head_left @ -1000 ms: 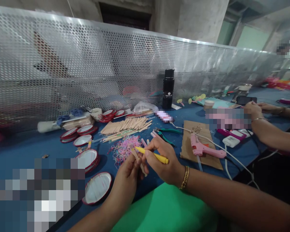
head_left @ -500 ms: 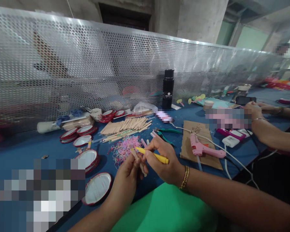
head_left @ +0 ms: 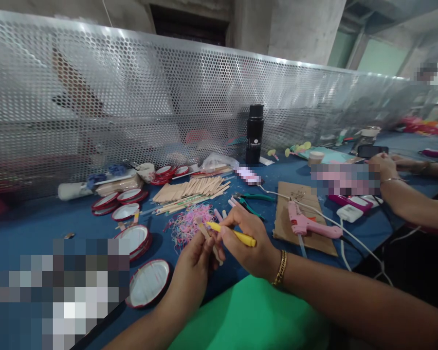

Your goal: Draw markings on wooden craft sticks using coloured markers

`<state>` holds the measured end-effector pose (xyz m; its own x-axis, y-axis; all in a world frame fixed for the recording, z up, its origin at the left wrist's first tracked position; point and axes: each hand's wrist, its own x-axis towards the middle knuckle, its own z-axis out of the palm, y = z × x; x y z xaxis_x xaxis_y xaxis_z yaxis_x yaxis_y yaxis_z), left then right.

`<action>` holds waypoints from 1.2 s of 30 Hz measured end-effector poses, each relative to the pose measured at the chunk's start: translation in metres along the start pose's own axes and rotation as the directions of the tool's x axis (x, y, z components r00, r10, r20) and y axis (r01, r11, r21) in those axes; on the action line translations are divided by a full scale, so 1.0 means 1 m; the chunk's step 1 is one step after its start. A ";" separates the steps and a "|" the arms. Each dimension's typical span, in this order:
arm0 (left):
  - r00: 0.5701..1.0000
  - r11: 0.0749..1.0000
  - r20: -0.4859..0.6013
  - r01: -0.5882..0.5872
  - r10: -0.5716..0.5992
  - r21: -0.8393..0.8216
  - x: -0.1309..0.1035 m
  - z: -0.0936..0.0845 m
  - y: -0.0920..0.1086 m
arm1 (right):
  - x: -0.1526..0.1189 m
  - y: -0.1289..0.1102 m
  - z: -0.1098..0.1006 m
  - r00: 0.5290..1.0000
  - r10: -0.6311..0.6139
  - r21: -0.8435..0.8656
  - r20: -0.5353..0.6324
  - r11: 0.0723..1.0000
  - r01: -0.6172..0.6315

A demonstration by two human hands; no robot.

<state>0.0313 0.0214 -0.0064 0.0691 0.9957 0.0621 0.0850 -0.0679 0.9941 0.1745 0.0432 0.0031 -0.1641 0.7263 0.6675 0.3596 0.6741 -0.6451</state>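
Observation:
Between the fingers of my left hand (head_left: 194,260) is a wooden craft stick (head_left: 203,228), its upper end sticking out past the fingertips. My right hand (head_left: 246,240) grips a yellow marker (head_left: 241,237), whose tip points left at the stick's upper part; I cannot tell whether it touches. Just behind both hands lies a loose heap of small coloured rubber bands (head_left: 191,221). Beyond the heap are many more craft sticks (head_left: 190,189) in a spread pile. Red-rimmed jar lids (head_left: 148,282) lie to the left of my left hand.
A pink glue gun (head_left: 310,224) rests on cardboard (head_left: 281,214) at right, with white cables nearby. Green-handled pliers (head_left: 253,206) lie behind my right hand. A black bottle (head_left: 254,136) stands by the perforated metal screen (head_left: 131,97). Another person's hands (head_left: 385,167) hold a phone at far right.
Both hands keep their hold on the stick and the marker, nearly in the same place. The whole view has shifted very slightly.

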 end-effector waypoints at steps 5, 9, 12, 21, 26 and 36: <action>1.000 1.000 -0.015 -0.003 0.003 -0.014 -0.001 0.001 0.001 | -0.003 -0.001 0.004 0.999 -0.038 0.057 0.033 0.998 0.036; 1.000 1.000 -0.015 0.012 -0.012 -0.015 0.001 0.001 0.000 | -0.002 0.001 0.003 0.999 -0.017 0.032 0.032 0.999 0.016; 1.000 1.000 -0.008 -0.001 0.001 -0.005 0.001 0.001 -0.001 | 0.000 0.002 0.001 1.000 -0.008 -0.001 0.019 1.000 0.008; 1.000 1.000 -0.012 0.007 -0.008 -0.022 0.001 0.001 0.002 | -0.001 0.001 0.003 0.999 -0.014 0.018 0.030 1.000 0.014; 1.000 1.000 -0.004 0.009 -0.009 -0.008 0.002 0.001 0.000 | -0.002 0.001 0.001 1.000 0.000 0.013 0.005 1.000 0.000; 1.000 1.000 0.004 -0.003 0.003 0.024 0.000 0.000 0.000 | -0.001 0.001 0.000 1.000 -0.007 -0.005 0.010 1.000 0.007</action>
<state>0.0317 0.0218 -0.0062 0.0736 0.9952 0.0642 0.1082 -0.0720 0.9915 0.1748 0.0433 0.0014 -0.1757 0.7226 0.6686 0.3633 0.6788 -0.6381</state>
